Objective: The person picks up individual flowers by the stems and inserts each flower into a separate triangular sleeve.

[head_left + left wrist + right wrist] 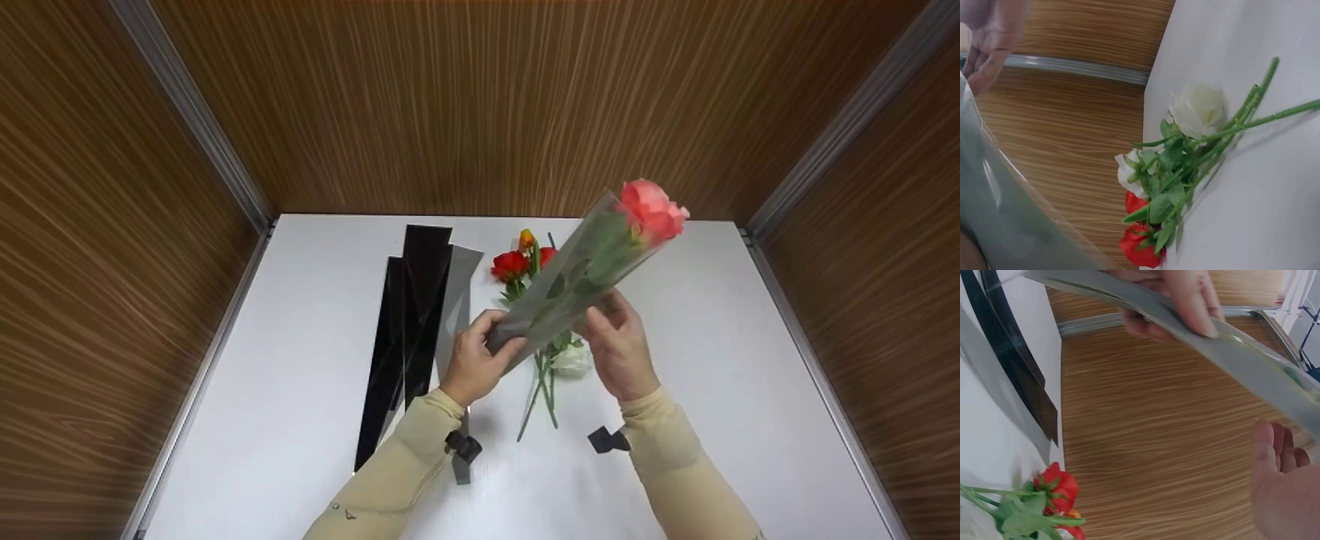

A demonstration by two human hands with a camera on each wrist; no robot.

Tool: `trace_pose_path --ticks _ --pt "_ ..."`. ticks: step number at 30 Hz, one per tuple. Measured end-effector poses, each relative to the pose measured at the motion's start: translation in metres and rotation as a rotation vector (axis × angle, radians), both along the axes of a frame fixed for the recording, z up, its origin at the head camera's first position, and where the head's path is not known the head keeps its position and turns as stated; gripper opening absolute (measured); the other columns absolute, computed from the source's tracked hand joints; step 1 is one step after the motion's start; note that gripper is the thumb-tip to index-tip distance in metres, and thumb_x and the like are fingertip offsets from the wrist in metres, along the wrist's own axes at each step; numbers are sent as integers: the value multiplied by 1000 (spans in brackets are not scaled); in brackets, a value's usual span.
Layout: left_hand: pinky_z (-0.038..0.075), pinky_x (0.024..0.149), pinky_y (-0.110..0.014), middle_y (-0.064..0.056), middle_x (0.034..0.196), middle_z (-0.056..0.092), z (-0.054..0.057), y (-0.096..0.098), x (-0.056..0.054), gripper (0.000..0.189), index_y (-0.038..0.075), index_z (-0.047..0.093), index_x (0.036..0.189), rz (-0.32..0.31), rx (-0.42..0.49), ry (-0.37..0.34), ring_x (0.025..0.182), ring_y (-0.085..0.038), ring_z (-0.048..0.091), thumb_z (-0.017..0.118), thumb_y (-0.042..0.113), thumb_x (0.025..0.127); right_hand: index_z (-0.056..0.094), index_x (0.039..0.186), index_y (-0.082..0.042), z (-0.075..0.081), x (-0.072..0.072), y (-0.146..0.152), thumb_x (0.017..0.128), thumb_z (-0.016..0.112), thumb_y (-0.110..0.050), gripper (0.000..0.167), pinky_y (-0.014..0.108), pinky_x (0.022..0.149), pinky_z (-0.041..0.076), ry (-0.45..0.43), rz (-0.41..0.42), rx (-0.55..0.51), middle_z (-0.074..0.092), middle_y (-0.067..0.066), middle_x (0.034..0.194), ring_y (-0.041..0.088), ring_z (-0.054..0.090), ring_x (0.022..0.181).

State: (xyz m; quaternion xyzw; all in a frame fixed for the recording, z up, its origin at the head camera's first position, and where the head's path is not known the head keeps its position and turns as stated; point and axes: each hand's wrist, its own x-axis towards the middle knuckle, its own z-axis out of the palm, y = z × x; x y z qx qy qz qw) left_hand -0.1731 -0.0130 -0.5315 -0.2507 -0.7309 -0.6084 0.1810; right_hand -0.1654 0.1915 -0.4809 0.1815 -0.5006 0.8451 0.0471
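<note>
A pink rose (651,211) stands tilted up to the right in a clear flower sleeve (559,300), its bloom showing past the wide end. My left hand (480,360) grips the narrow lower end of the sleeve, thumb on the near side. Beside the middle of the sleeve is my right hand (619,345); in the right wrist view its fingers (1265,444) are loosely bent and apart from the film. Beneath the sleeve, on the white table (315,360), lie red roses (511,266), an orange bud (527,239) and a white rose (571,361) with crossing green stems (541,390).
Left of the flowers, long black sleeves (426,300) overlap on the table, with a grey translucent sleeve (459,285) partly under my left forearm. Wood-grain panels (420,112) with metal edge strips (202,127) enclose the back and both sides.
</note>
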Motion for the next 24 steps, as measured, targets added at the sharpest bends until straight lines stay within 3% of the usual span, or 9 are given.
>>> trace_pose_path --ticks 4,6,11,18,24 --pt "50 68 -33 -9 92 70 7 8 2 29 2 62 105 46 29 41 79 -21 65 77 8 81 54 128 2 -10 3 -13 93 56 3 35 42 90 49 -78 -36 80 63 14 116 25 61 106" --pt "51 68 -33 -13 92 70 18 12 7 30 -1 61 105 50 47 54 80 -21 66 77 2 80 61 121 -1 -13 4 -20 91 58 4 30 38 88 49 -103 -54 103 65 12 111 22 62 102" --pt "53 70 -33 -17 92 68 40 19 19 30 -7 59 105 43 97 68 81 -21 66 74 -5 80 67 114 -6 -17 6 -31 89 63 3 27 37 92 47 -104 -101 119 65 10 112 23 61 106" --pt "54 76 -33 -15 99 68 40 25 19 32 -5 59 108 32 122 19 89 -19 67 75 -1 81 67 114 -3 -16 4 -35 88 66 3 27 38 89 50 -71 -155 171 66 11 112 27 62 106" --pt "53 78 -34 -13 103 68 39 24 19 39 -2 56 113 23 60 19 90 -17 66 77 7 81 68 111 2 -12 3 -34 86 69 1 25 38 85 52 -60 -203 226 68 12 108 28 64 103"
